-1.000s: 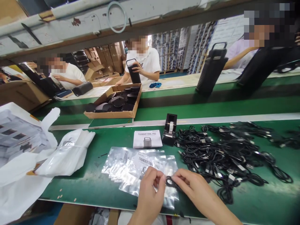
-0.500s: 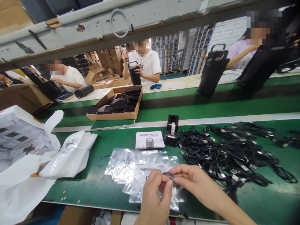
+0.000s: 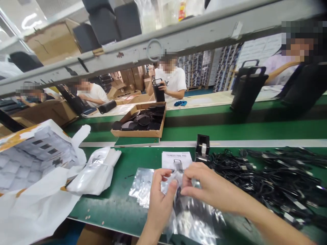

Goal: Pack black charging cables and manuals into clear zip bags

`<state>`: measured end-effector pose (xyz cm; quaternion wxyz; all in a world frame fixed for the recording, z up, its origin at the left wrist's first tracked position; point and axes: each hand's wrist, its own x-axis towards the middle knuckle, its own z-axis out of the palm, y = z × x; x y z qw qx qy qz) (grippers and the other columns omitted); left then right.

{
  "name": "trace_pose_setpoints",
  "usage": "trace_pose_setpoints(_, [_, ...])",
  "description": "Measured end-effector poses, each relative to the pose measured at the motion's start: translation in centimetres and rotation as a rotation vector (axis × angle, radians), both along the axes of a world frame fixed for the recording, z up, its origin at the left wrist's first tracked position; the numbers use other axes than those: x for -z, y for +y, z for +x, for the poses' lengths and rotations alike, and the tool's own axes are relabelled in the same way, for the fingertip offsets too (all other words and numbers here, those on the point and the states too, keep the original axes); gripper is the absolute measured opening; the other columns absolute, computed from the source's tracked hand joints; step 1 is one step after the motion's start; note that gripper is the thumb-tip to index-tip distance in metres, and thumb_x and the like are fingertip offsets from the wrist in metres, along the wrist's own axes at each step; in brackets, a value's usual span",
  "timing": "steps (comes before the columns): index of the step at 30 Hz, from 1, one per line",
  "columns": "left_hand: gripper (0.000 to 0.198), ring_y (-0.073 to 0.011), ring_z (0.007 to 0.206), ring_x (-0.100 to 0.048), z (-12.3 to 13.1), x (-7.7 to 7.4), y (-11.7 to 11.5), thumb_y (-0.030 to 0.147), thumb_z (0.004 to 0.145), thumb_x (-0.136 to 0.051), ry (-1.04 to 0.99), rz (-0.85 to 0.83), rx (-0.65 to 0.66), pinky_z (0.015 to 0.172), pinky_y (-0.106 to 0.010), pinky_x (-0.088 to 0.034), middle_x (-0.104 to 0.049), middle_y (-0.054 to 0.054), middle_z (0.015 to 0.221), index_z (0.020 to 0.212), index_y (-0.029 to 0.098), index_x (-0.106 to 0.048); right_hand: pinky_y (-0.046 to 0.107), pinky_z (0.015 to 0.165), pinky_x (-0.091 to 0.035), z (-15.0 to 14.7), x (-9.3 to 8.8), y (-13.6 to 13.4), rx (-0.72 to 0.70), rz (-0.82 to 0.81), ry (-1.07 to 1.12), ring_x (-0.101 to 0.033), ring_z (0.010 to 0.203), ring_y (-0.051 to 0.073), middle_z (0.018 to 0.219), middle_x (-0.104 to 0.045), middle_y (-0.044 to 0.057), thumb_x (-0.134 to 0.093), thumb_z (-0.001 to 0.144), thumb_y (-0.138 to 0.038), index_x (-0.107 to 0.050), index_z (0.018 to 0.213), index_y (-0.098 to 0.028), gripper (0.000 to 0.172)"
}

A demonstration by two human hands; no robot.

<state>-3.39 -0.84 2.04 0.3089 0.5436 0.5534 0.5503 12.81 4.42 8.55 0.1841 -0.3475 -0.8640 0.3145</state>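
Clear bag (image 3: 198, 217) has risen, pinched narrowly between curled left hand (image 3: 160, 194) and curled right hand (image 3: 204, 183).

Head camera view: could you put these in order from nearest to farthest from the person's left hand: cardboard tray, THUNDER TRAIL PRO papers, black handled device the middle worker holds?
From the left hand:
1. THUNDER TRAIL PRO papers, just beyond it.
2. Cardboard tray, farther off, leftward.
3. Black handled device, behind the tray.
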Motion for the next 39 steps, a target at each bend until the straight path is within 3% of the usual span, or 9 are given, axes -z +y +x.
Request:
trace_pose_setpoints(4, [0.077, -0.0256, 0.106, -0.052, -2.3, 0.3, 1.3, 0.069, 0.065, -0.056, -0.3, -0.077, 0.31, 0.09, -0.037, -0.04, -0.055, -0.012, 0.117, 0.124, 0.021, -0.044, 0.032, 0.082, -0.041, -1.1, -2.8, 1.1, -0.221, -0.076, 0.188, -0.056, 0.089, 0.018, 0.084, -0.062, -0.001, -0.062, 0.078, -0.03, -0.06, 0.072, -0.023, 0.01])
trace_pose_setpoints(7, [0.071, -0.0212, 0.084, -0.059, -2.7, -0.1, 1.7, 0.064, 0.059, -0.067, -0.454, -0.158, 0.462, 0.074, -0.031, -0.045, -0.064, -0.008, 0.093, 0.113, 0.019, -0.054, 0.033, 0.089, -0.04, -0.8, -4.2, 1.2, -0.272, -0.081, 0.21, -0.051, 0.108, 0.02, 0.111, -0.057, 0.001, -0.064, 0.077, -0.031, -0.061, 0.07, -0.023, 0.011])
trace_pose_setpoints(11, [0.032, -0.0106, 0.059, -0.05, -2.2, -0.9, 1.6, 0.045, 0.065, -0.073, -0.435, -0.11, 0.314, 0.056, -0.021, -0.039, -0.056, 0.002, 0.063, 0.071, 0.016, -0.062, 0.037, 0.093, -0.039, 1.3, -4.7, 0.8, -0.166, 0.024, 0.099, -0.039, 0.123, 0.026, 0.131, -0.044, 0.0, -0.064, 0.076, -0.035, -0.058, 0.067, -0.025, 0.015])
trace_pose_setpoints(16, [0.027, -0.0101, 0.057, -0.043, -1.2, -1.1, 1.2, 0.037, 0.07, -0.069, -0.29, -0.034, 0.14, 0.055, -0.021, -0.035, -0.048, 0.004, 0.059, 0.059, 0.016, -0.057, 0.036, 0.074, -0.048, 4.0, -2.4, 0.4, 0.035, 0.067, -0.001, -0.06, 0.085, 0.024, 0.092, -0.064, 0.004, -0.053, 0.082, -0.031, -0.061, 0.085, -0.028, 0.009])
trace_pose_setpoints(20, [0.025, -0.0086, 0.054, -0.041, -0.2, -0.5, 1.4, 0.03, 0.065, -0.073, -0.33, -0.062, 0.042, 0.052, -0.019, -0.034, -0.045, 0.006, 0.055, 0.058, 0.017, -0.053, 0.035, 0.086, -0.045, 4.0, 1.3, 0.0, 0.25, -0.119, 0.24, -0.058, 0.098, 0.021, 0.108, -0.061, 0.004, -0.061, 0.076, -0.031, -0.035, 0.131, -0.029, 0.062])
trace_pose_setpoints(24, [0.024, -0.0105, 0.062, -0.05, 0.4, 0.1, 1.8, 0.032, 0.063, -0.075, -0.423, -0.08, 0.068, 0.056, -0.019, -0.039, -0.055, 0.004, 0.065, 0.072, 0.018, -0.057, 0.031, 0.073, -0.048, 3.0, 3.4, -0.1, 0.312, -0.335, 0.352, -0.062, 0.079, 0.02, 0.08, -0.066, 0.002, -0.055, 0.08, -0.042, -0.062, 0.09, -0.019, 0.026])
trace_pose_setpoints(26, [0.026, -0.0131, 0.07, -0.055, 0.5, 0.2, 1.9, 0.035, 0.067, -0.072, -0.406, -0.137, 0.103, 0.062, -0.022, -0.042, -0.062, 0.0, 0.074, 0.08, 0.016, -0.062, 0.031, 0.075, -0.047, 2.8, 3.5, -0.1, 0.34, -0.408, 0.447, -0.061, 0.083, 0.022, 0.079, -0.067, 0.004, -0.045, 0.085, -0.047, -0.065, 0.078, -0.018, 0.036])
trace_pose_setpoints(31, [0.022, -0.0118, 0.065, -0.054, 1.1, -0.2, 1.6, 0.035, 0.07, -0.069, -0.356, -0.19, 0.043, 0.062, -0.021, -0.042, -0.063, -0.001, 0.067, 0.072, 0.014, -0.065, 0.032, 0.079, -0.046, 3.0, 4.0, -0.3, 0.391, -0.55, 0.656, -0.061, 0.089, 0.022, 0.091, -0.069, 0.006, -0.057, 0.078, -0.047, -0.065, 0.097, -0.02, 0.033])
trace_pose_setpoints(39, [0.023, -0.0129, 0.065, -0.056, 1.4, -0.1, 1.8, 0.035, 0.066, -0.073, -0.412, -0.18, 0.023, 0.061, -0.023, -0.044, -0.068, -0.003, 0.072, 0.075, 0.015, -0.066, 0.026, 0.058, -0.045, 3.7, 5.3, 0.0, 0.388, -0.438, 0.55, -0.057, 0.064, 0.016, 0.068, -0.063, 0.001, -0.058, 0.077, -0.04, -0.065, 0.078, -0.018, 0.023])
